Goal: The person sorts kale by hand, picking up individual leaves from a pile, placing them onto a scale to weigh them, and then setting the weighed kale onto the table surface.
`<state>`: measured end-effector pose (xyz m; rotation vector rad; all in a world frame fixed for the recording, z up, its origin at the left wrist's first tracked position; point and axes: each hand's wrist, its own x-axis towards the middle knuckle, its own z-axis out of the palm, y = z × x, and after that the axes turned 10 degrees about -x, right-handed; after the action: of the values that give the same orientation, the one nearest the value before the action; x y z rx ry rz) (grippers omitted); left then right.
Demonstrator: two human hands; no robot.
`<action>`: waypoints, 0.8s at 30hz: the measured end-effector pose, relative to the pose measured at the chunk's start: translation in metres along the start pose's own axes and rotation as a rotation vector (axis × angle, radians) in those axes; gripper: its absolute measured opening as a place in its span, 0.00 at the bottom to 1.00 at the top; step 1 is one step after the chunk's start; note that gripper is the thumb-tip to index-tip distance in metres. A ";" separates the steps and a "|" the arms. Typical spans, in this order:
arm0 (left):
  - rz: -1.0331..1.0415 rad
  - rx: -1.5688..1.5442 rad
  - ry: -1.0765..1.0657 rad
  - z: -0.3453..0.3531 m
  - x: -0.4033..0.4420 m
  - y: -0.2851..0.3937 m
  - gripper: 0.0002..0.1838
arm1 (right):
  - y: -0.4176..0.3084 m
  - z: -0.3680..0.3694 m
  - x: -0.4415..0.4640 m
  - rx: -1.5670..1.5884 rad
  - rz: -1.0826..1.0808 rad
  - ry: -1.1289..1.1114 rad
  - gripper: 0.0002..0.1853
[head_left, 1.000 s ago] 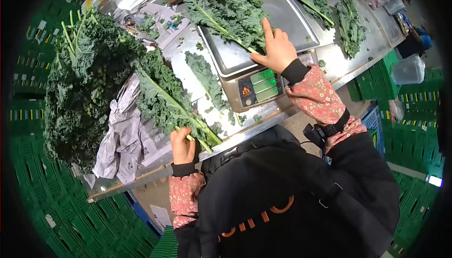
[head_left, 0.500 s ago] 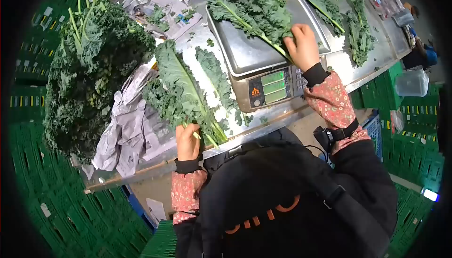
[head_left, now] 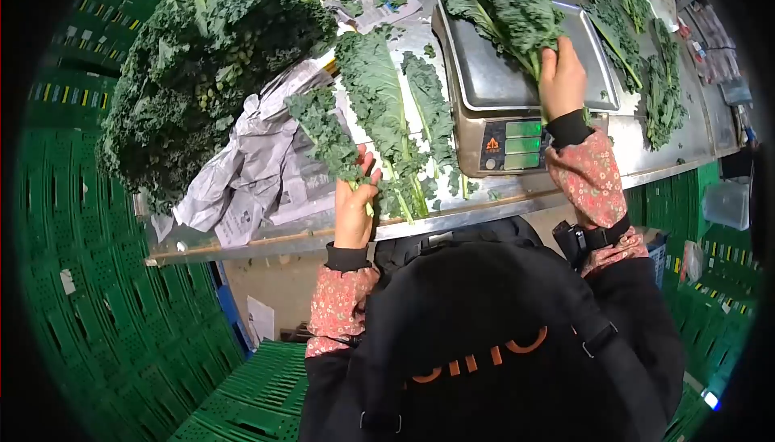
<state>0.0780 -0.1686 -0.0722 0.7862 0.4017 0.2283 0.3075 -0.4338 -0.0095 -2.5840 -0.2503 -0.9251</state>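
My left hand (head_left: 353, 204) is closed round the stem of a small kale leaf (head_left: 321, 129) at the table's front edge. Beside it on the table lie a longer kale leaf (head_left: 375, 83) and a narrower one (head_left: 433, 107). My right hand (head_left: 561, 79) grips the stems of a kale bunch (head_left: 508, 6) over the metal pan (head_left: 484, 62) of a scale. The scale's green display (head_left: 523, 145) is lit below the pan; its digits are too small to read.
A big kale pile (head_left: 218, 71) stands at the left behind crumpled paper (head_left: 250, 151). More kale leaves (head_left: 663, 87) lie right of the scale. Stacked green crates (head_left: 89, 280) fill the left side, and a clear plastic tub (head_left: 726, 204) is at the right.
The view has shifted, so the table sits further right. My left hand now holds a small leaf apart from the longer one. My right hand, open at first, has closed on the bunch's stems.
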 end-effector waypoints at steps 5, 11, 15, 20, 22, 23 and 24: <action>0.063 0.067 0.031 -0.012 -0.006 0.003 0.29 | 0.039 -0.015 0.020 -0.283 -0.021 -0.198 0.16; 0.206 0.256 0.101 -0.009 -0.006 0.007 0.15 | 0.053 -0.038 0.020 -0.058 -0.089 0.139 0.18; 0.250 0.287 0.130 -0.009 -0.003 0.009 0.10 | 0.035 -0.062 0.013 0.122 0.019 0.031 0.16; 0.432 0.356 0.129 0.019 0.000 0.014 0.24 | -0.060 -0.070 -0.037 0.444 -0.044 -0.234 0.17; 0.399 0.366 0.134 0.031 -0.002 0.018 0.26 | -0.094 -0.073 -0.044 0.330 0.050 -0.914 0.25; 0.425 0.364 0.096 0.032 0.001 0.017 0.28 | -0.098 -0.058 -0.065 0.451 -0.171 -0.762 0.31; 0.478 0.374 0.059 0.039 0.000 0.017 0.28 | -0.101 -0.043 -0.085 0.405 -0.355 -0.579 0.36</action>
<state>0.0937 -0.1820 -0.0356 1.2434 0.3100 0.6365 0.1886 -0.3626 -0.0034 -2.3878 -0.9686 -0.1614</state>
